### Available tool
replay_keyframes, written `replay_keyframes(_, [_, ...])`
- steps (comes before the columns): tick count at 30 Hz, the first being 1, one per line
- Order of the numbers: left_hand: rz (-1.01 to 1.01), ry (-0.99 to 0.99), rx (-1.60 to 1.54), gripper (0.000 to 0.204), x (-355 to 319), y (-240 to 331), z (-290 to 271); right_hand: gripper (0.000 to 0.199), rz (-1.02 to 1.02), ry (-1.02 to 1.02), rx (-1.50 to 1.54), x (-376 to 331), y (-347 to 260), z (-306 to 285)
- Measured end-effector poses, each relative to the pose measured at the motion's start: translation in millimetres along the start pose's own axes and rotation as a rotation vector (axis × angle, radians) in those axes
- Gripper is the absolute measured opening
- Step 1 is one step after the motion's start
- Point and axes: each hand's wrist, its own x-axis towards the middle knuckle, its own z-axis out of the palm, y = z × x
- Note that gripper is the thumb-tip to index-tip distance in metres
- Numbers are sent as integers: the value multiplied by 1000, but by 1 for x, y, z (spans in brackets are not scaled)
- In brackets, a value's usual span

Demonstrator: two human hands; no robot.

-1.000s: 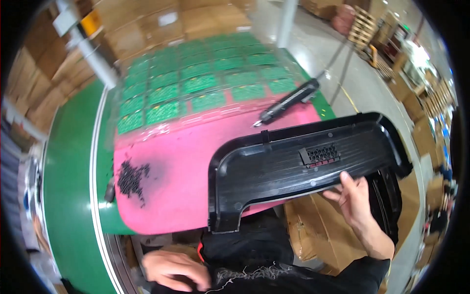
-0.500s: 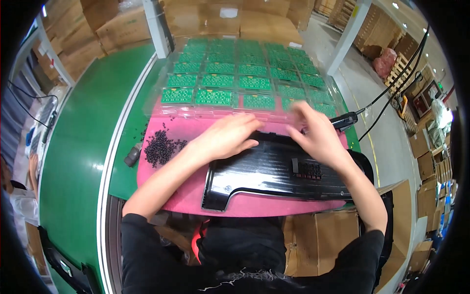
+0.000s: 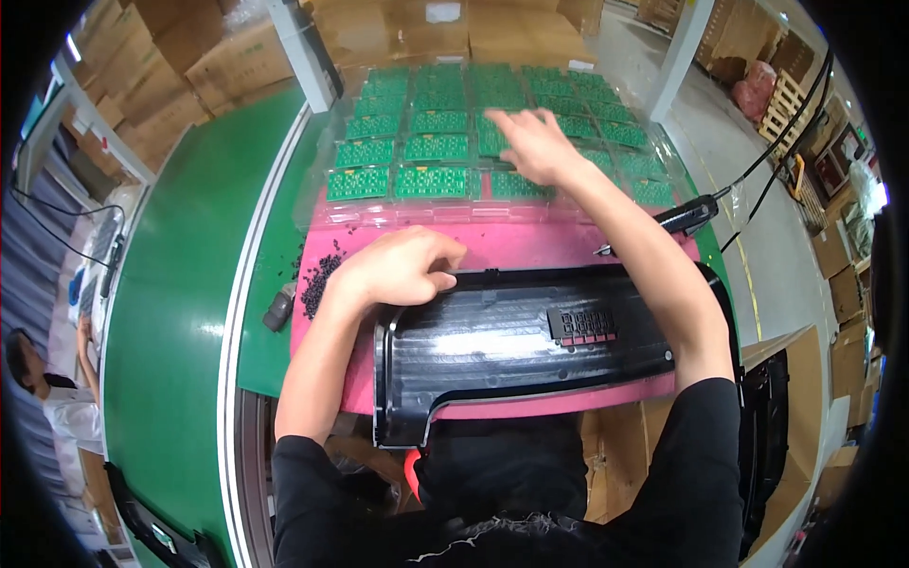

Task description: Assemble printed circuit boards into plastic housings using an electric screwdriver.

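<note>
Right hand (image 3: 538, 151) — farther forward (over boards (image 3: 436, 148))

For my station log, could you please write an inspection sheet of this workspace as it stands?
Surface: pink mat on a green tabletop.
Job's things: black plastic cover across the mat; green circuit boards in clear plastic beyond it.
Clutter: small black parts scattered at the mat's left; black handheld tool at right.
Hands: left hand at the cover's far edge, grip unclear; right hand over the boards, nothing seen in it.
Cables: black cable from the tool toward the upper right.
Surroundings: cardboard boxes beyond the tabletop; another person at far left.
</note>
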Motion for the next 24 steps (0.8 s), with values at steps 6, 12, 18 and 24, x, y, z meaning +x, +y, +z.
replay_keyframes(6, [14, 46, -111, 24, -9, -10, -3, 66, 130, 428, 969, -47, -24, -67])
replay_keyframes(12, [96, 453, -587, 64, 14, 76, 5, 67, 80, 329, 1471, -132, -63, -117])
replay_keyframes(18, [16, 373, -618, 59, 32, 103, 17, 73, 191, 435, 1465, -182, -60, -126])
replay_keyframes(24, [42, 307, -525, 54, 33, 91, 30, 57, 295, 312, 1251, -236, -44, -115])
